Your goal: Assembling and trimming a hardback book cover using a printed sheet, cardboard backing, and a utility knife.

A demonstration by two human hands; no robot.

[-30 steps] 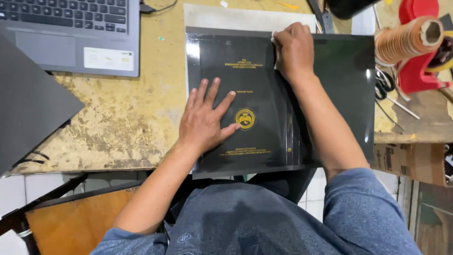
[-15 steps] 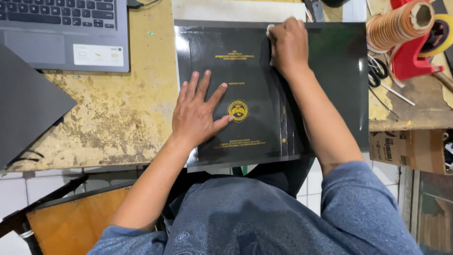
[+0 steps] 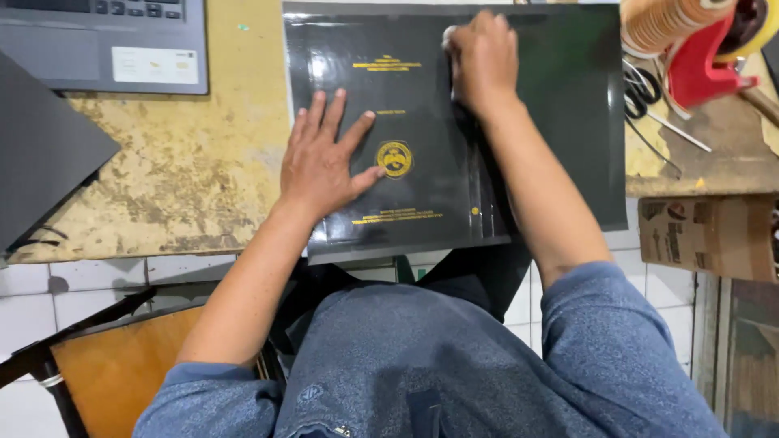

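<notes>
Pressing our left hand (image 3: 329, 166), fingers spread, on the black cover (image 3: 406, 130) at the bench's (image 3: 187, 178) front edge, we are curling our right hand (image 3: 483, 57) closed on its top edge.

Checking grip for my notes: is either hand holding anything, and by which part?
Nothing is gripped. The left hand lies flat on the black cover; the right hand presses near its top edge.

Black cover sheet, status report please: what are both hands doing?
Left hand flat on black cover sheet. Right hand pressing its top. Nothing in the way.
</notes>
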